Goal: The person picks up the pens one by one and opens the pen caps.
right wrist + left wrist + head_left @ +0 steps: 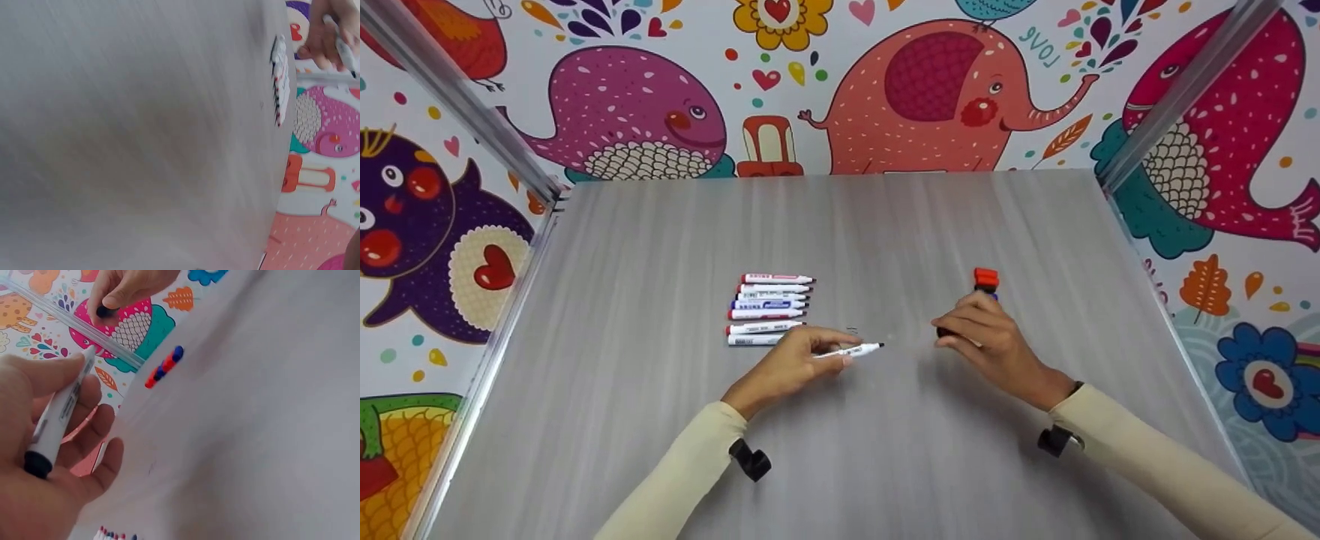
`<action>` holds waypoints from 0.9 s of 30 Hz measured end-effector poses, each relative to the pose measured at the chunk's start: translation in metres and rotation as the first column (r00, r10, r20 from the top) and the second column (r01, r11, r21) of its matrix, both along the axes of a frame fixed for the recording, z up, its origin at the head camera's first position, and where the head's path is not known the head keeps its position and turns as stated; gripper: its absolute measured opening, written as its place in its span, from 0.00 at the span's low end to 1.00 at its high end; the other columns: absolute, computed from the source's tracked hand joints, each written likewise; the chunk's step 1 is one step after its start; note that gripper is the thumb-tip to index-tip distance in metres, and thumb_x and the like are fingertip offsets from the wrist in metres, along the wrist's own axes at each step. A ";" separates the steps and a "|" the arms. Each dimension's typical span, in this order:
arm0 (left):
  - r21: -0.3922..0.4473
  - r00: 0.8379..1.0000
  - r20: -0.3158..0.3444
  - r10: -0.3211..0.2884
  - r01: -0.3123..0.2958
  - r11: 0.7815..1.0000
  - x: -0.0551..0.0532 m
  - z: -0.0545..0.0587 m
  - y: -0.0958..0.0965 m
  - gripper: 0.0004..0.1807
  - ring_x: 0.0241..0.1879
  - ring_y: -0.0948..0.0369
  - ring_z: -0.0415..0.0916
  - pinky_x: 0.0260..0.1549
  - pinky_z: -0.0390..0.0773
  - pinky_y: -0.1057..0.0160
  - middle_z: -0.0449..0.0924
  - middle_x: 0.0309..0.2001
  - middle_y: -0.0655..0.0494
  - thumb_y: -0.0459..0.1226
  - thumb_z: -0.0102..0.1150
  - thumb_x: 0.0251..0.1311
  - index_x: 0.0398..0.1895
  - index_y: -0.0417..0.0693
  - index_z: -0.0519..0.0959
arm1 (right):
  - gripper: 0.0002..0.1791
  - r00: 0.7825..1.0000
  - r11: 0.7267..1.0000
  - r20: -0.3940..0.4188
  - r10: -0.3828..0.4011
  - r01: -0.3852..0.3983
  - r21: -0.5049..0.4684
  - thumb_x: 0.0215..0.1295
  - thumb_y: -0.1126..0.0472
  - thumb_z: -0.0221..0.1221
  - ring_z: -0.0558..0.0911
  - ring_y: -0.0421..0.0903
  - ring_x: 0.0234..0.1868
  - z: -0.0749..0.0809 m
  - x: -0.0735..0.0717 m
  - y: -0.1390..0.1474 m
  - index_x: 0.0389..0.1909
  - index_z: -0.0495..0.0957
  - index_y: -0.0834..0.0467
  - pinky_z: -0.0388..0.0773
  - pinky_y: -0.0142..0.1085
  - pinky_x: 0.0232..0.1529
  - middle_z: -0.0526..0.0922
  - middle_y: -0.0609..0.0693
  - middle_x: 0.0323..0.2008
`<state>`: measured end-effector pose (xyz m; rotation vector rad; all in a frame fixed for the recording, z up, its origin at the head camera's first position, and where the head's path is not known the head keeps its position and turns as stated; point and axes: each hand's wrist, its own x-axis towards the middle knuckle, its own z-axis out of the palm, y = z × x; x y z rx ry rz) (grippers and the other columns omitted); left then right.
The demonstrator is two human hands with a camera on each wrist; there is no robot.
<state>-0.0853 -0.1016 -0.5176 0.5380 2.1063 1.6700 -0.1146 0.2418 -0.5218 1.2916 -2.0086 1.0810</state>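
My left hand (791, 364) pinches a white marker (859, 350) between thumb and fingers, its dark tip bare and aimed right. In the left wrist view the marker (56, 416) shows a black end by the palm. Across a gap, my right hand (994, 341) pinches a small black cap (942, 331), which also shows as a dark cap (104, 311) in the left wrist view. Several uncapped white markers (769, 305) lie side by side beyond the left hand. Red and blue caps (169, 363) lie in a line; in the head view the right hand partly hides them.
Both hands are above a grey wood-grain table (840, 240). Walls printed with cartoon animals (922, 97) stand at the back and sides, with metal corner posts (1185, 97) at the rear. A small dark mark (852, 330) shows on the tabletop.
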 end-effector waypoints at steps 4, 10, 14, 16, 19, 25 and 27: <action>-0.040 0.998 -0.038 0.043 -0.045 0.998 0.001 -0.004 -0.003 0.13 0.31 0.65 0.74 0.33 0.73 0.66 0.86 0.34 0.58 0.33 0.72 0.70 0.55 0.39 0.86 | 0.16 0.999 1.000 0.045 -0.028 0.028 0.000 0.71 0.57 0.71 0.79 0.52 0.40 -0.004 0.000 0.008 0.51 0.90 0.65 0.74 0.34 0.46 0.92 0.55 0.42; -0.089 0.979 -0.196 0.065 -0.083 0.993 0.005 -0.008 -0.009 0.06 0.43 0.61 0.82 0.50 0.83 0.56 0.87 0.40 0.60 0.33 0.76 0.67 0.45 0.47 0.90 | 0.16 0.997 0.999 0.067 -0.040 0.040 0.003 0.69 0.60 0.74 0.80 0.50 0.38 -0.010 0.001 0.014 0.53 0.90 0.64 0.74 0.34 0.43 0.92 0.55 0.41; -0.128 0.953 -0.291 0.082 -0.123 0.984 0.007 -0.011 -0.015 0.07 0.45 0.61 0.82 0.53 0.84 0.54 0.87 0.40 0.63 0.31 0.78 0.65 0.44 0.49 0.92 | 0.19 0.995 0.999 0.086 -0.052 0.051 0.012 0.59 0.68 0.78 0.80 0.50 0.37 -0.012 0.000 0.019 0.52 0.89 0.64 0.76 0.34 0.41 0.91 0.55 0.39; -0.141 0.939 -0.333 0.090 -0.143 0.980 0.007 -0.012 -0.019 0.08 0.45 0.61 0.82 0.52 0.83 0.55 0.86 0.39 0.64 0.30 0.78 0.63 0.42 0.50 0.92 | 0.19 0.992 0.998 0.106 -0.062 0.061 0.018 0.58 0.70 0.79 0.81 0.50 0.37 -0.013 0.000 0.022 0.50 0.88 0.64 0.78 0.33 0.41 0.90 0.55 0.38; -0.157 0.908 -0.407 0.100 -0.178 0.972 0.008 -0.015 -0.024 0.09 0.44 0.59 0.81 0.50 0.80 0.58 0.86 0.37 0.65 0.28 0.80 0.61 0.41 0.49 0.92 | 0.15 0.985 0.996 0.149 -0.089 0.086 0.027 0.62 0.66 0.78 0.81 0.49 0.38 -0.016 0.000 0.028 0.47 0.86 0.64 0.79 0.30 0.42 0.87 0.55 0.40; -0.196 0.853 -0.507 0.125 -0.255 0.947 0.011 -0.021 -0.034 0.10 0.46 0.58 0.79 0.51 0.77 0.55 0.89 0.38 0.64 0.28 0.82 0.58 0.41 0.49 0.93 | 0.24 0.987 0.996 0.133 -0.088 0.083 0.041 0.49 0.79 0.80 0.81 0.52 0.42 -0.024 -0.001 0.036 0.48 0.87 0.63 0.77 0.28 0.50 0.89 0.56 0.42; -0.205 0.834 -0.536 0.129 -0.277 0.939 0.012 -0.025 -0.037 0.11 0.47 0.59 0.79 0.50 0.77 0.55 0.89 0.39 0.64 0.28 0.82 0.57 0.41 0.49 0.94 | 0.28 0.988 0.995 0.121 -0.091 0.086 0.050 0.44 0.82 0.80 0.81 0.54 0.44 -0.026 -0.001 0.039 0.48 0.89 0.62 0.76 0.27 0.54 0.90 0.55 0.43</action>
